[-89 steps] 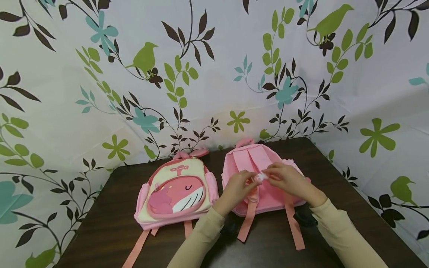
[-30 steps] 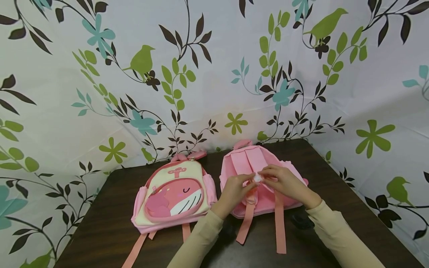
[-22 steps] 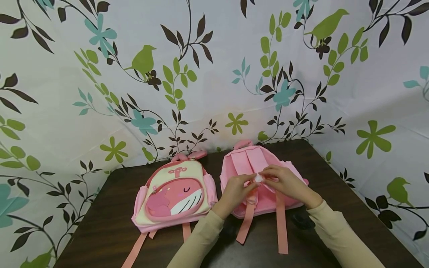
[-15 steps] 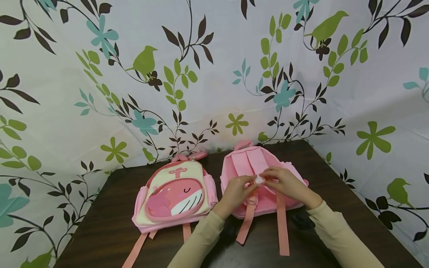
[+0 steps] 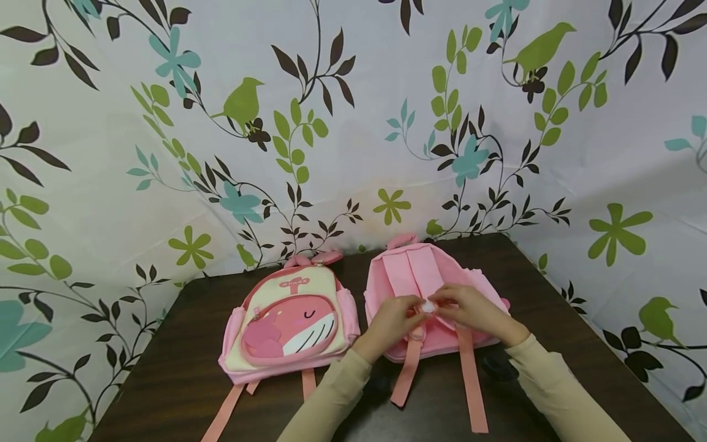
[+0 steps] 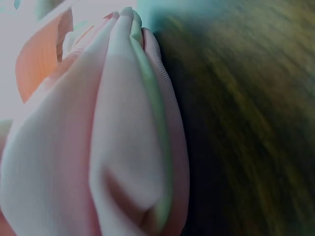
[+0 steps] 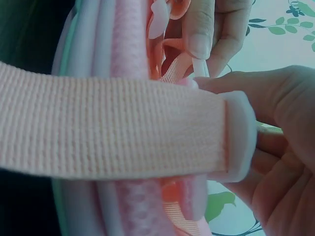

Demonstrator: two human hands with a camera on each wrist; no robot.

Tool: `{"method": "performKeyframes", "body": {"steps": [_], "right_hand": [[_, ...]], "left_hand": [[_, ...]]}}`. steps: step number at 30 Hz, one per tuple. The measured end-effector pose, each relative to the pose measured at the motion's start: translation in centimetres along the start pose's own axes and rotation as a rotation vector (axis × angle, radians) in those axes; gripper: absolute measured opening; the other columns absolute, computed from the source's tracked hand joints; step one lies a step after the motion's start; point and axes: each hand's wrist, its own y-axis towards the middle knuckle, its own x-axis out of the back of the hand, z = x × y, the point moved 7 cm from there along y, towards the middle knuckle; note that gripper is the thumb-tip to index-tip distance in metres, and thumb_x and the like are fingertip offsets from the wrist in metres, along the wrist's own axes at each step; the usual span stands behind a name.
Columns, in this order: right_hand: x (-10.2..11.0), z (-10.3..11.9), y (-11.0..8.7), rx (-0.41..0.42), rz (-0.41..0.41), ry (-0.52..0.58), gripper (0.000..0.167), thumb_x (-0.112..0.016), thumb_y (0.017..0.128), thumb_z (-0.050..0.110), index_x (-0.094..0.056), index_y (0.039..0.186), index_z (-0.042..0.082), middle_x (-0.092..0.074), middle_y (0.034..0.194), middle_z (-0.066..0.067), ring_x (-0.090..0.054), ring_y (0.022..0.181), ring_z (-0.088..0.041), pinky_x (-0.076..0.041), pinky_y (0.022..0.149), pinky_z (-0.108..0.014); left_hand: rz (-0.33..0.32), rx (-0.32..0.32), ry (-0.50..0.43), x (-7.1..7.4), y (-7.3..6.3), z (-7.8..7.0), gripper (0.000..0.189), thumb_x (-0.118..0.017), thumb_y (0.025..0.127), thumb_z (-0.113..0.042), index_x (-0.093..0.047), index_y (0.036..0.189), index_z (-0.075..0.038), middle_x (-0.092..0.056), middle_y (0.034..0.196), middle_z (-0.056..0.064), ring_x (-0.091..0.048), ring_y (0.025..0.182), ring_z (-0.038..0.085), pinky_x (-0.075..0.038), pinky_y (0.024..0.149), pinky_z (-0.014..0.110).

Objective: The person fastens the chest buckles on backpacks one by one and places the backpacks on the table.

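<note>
A pink backpack [image 5: 381, 288] lies on its front with its back panel and shoulder straps facing up. Above its lower half, my left hand [image 5: 391, 324] and right hand [image 5: 475, 313] meet, pinching a small white plastic buckle [image 5: 428, 307] between fingertips and thumbs. In the right wrist view, the left fingers [image 7: 199, 37] hold a white piece beside thin orange webbing, close to the right thumb. A wide peach strap [image 7: 113, 128] with a white strap adjuster [image 7: 240, 137] crosses in front, partly hiding the right fingers. The left wrist view shows only the bag's folded side [image 6: 128, 123].
Left of it, a cream and pink backpack [image 5: 289, 334] with a whale face lies face up, straps trailing toward me. Both rest on a dark wooden table [image 5: 177, 344]. A cloth [image 5: 353, 141] printed with leaves and birds hangs behind. A small black object [image 5: 499, 366] sits near my right sleeve.
Both hands stay together at the white buckle and have sunk slightly in the head view. The right loose strap end swung left, then back partly to the right. The bags have hardly moved.
</note>
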Motion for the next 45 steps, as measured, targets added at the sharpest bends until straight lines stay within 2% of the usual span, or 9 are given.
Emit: {"method": "performKeyframes", "body": {"steps": [6,13,17,23,29,34,40,45], "right_hand": [[-0.8,-0.4,0.1,-0.015,0.047,0.006,0.025,-0.077,0.089,0.012,-0.074,0.113,0.007,-0.071,0.103,0.001,-0.065,0.09,-0.016,-0.057,0.083,-0.035],[-1.2,-0.8,0.1,-0.023,0.083,0.021,0.025,-0.077,0.09,0.016,-0.075,0.114,0.009,-0.071,0.104,0.002,-0.065,0.092,-0.014,-0.057,0.085,-0.037],[-1.1,-0.9,0.0,-0.025,0.086,0.054,0.025,-0.075,0.092,0.019,-0.074,0.115,0.01,-0.071,0.105,0.003,-0.065,0.093,-0.013,-0.057,0.085,-0.036],[-1.0,-0.7,0.4,-0.055,0.072,0.142,0.039,-0.072,0.095,0.029,-0.069,0.124,0.003,-0.07,0.118,-0.008,-0.066,0.108,-0.025,-0.053,0.093,-0.047],[-0.7,0.4,2.9,-0.069,-0.009,0.18,0.04,-0.071,0.096,0.024,-0.066,0.13,0.003,-0.067,0.127,-0.013,-0.064,0.115,-0.03,-0.051,0.096,-0.049],[-0.9,1.4,5.3,-0.085,-0.063,0.217,0.041,-0.069,0.097,0.02,-0.063,0.135,0.004,-0.063,0.134,-0.015,-0.062,0.12,-0.033,-0.05,0.098,-0.049],[-1.7,2.8,9.0,-0.083,-0.115,0.259,0.043,-0.065,0.099,0.018,-0.059,0.137,-0.002,-0.061,0.136,-0.021,-0.061,0.121,-0.038,-0.048,0.099,-0.051],[-3.5,3.6,11.9,-0.149,-0.138,0.257,0.044,-0.063,0.101,0.022,-0.058,0.139,0.0,-0.061,0.137,-0.019,-0.061,0.121,-0.034,-0.049,0.1,-0.048]], "left_hand": [[0.048,0.018,-0.038,-0.4,-0.1,0.5,0.021,-0.075,0.093,-0.027,-0.074,0.105,-0.01,-0.066,0.083,-0.008,-0.054,0.069,0.0,-0.046,0.064,0.013],[0.068,0.011,-0.032,-0.6,-0.2,0.6,0.021,-0.073,0.094,-0.028,-0.074,0.106,-0.011,-0.065,0.083,-0.01,-0.053,0.07,0.0,-0.045,0.065,0.013],[0.074,0.001,-0.028,-0.1,-0.5,0.4,0.029,-0.068,0.097,-0.034,-0.072,0.115,-0.012,-0.068,0.092,-0.008,-0.058,0.078,0.002,-0.049,0.074,0.014],[0.003,-0.01,0.09,2.2,-2.3,0.5,0.036,-0.062,0.101,-0.037,-0.069,0.126,-0.011,-0.07,0.118,0.001,-0.066,0.099,0.012,-0.053,0.089,0.027],[-0.057,-0.041,0.159,5.0,-4.1,1.0,0.031,-0.068,0.098,-0.028,-0.069,0.123,-0.01,-0.068,0.12,0.004,-0.065,0.109,0.017,-0.053,0.093,0.033],[-0.069,-0.083,0.25,6.3,-6.1,1.8,0.033,-0.072,0.095,-0.027,-0.07,0.122,-0.009,-0.067,0.121,0.006,-0.064,0.109,0.02,-0.054,0.091,0.036],[-0.093,-0.113,0.373,7.4,-8.6,2.9,0.041,-0.078,0.089,-0.031,-0.07,0.122,-0.008,-0.066,0.122,0.01,-0.062,0.112,0.024,-0.052,0.096,0.039],[-0.061,-0.109,0.41,7.2,-10.3,3.8,0.051,-0.083,0.085,-0.035,-0.068,0.125,-0.007,-0.062,0.132,0.016,-0.055,0.127,0.035,-0.041,0.107,0.054]]}}
